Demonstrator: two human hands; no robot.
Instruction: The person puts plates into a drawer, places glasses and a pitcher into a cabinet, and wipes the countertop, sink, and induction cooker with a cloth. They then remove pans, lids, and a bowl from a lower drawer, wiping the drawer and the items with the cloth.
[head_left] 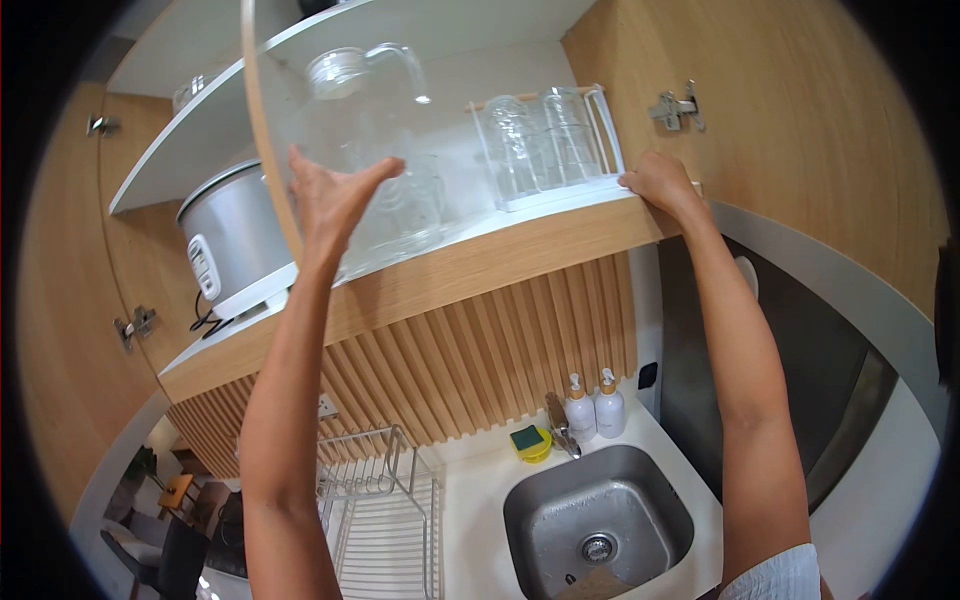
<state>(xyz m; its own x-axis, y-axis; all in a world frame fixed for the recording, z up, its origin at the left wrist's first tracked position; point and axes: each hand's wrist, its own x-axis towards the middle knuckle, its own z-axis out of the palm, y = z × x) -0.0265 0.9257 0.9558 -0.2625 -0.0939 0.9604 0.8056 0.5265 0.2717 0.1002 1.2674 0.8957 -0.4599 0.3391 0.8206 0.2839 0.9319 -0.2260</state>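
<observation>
In the open upper cabinet, a clear glass pitcher [345,115] with a lid and a curved handle stands left of centre. My left hand [335,195] is raised right in front of it, thumb and fingers spread, holding nothing. Beside the pitcher's lower part, more clear glassware [415,205] shows behind my thumb. Several clear drinking glasses [540,145] stand in a white rack [560,195] on the right of the shelf. Curled fingers of my right hand [660,185] grip the front right corner of that rack, close to the shelf's edge.
A silver rice cooker [235,235] sits left of the pitcher, beyond a wooden door edge [262,120]. Below are a wire dish rack [385,520], a steel sink [600,530], two pump bottles [595,412] and a yellow-green sponge [530,442]. An open cabinet door [800,130] flanks the right.
</observation>
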